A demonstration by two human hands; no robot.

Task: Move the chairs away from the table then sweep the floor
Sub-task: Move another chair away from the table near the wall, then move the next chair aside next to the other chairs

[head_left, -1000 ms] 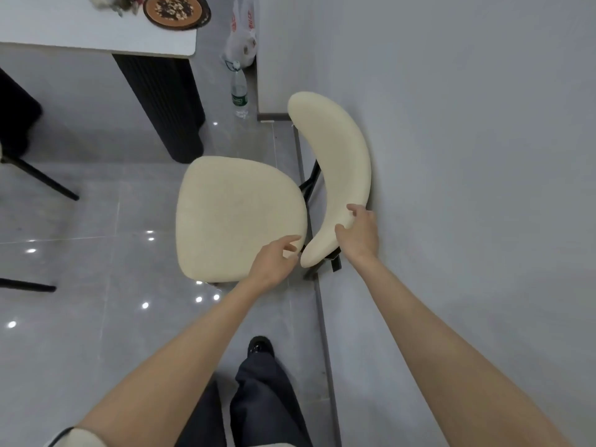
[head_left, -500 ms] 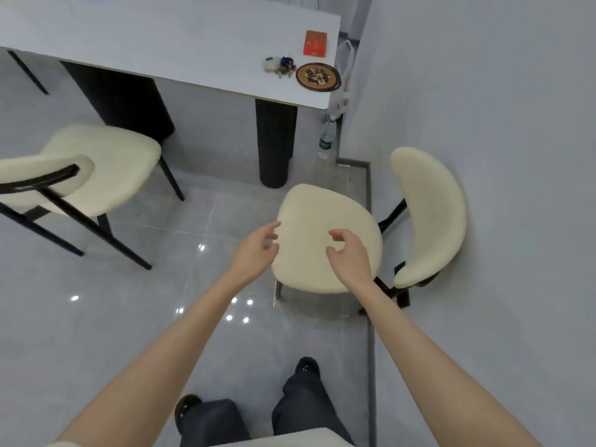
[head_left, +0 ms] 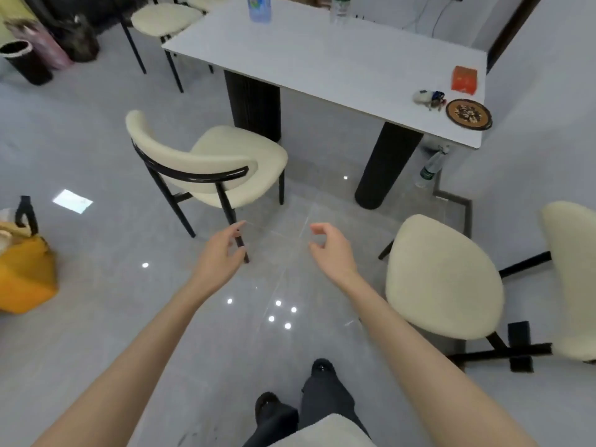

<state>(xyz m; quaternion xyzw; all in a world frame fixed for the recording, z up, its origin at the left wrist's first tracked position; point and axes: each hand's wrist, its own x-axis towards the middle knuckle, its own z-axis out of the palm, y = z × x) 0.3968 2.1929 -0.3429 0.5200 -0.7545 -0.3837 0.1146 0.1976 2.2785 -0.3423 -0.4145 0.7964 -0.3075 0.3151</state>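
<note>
**Chairs: one at the table, one by the wall, hands empty**

Cream chair with a black frame stands on the grey tiled floor just beside the white table. Its seat faces the table's near black leg and its backrest is turned toward the camera. Second cream chair sits at right, apart from the table, with its backrest near the wall. A third chair is at the table's far end.

Left hand is held out over the floor, fingers loosely curled and slightly spread, gripping nothing. It overlaps the first chair's rear leg in view (contact can't be confirmed). Right hand is also out in front, with fingers loosely curled, thumb near the index tip, and nothing between them. The hands are apart and neither is on a chair.

On the table's right end are a round plate and an orange box. A plastic bottle stands on the floor under that corner. Yellow bag is at far left.
</note>
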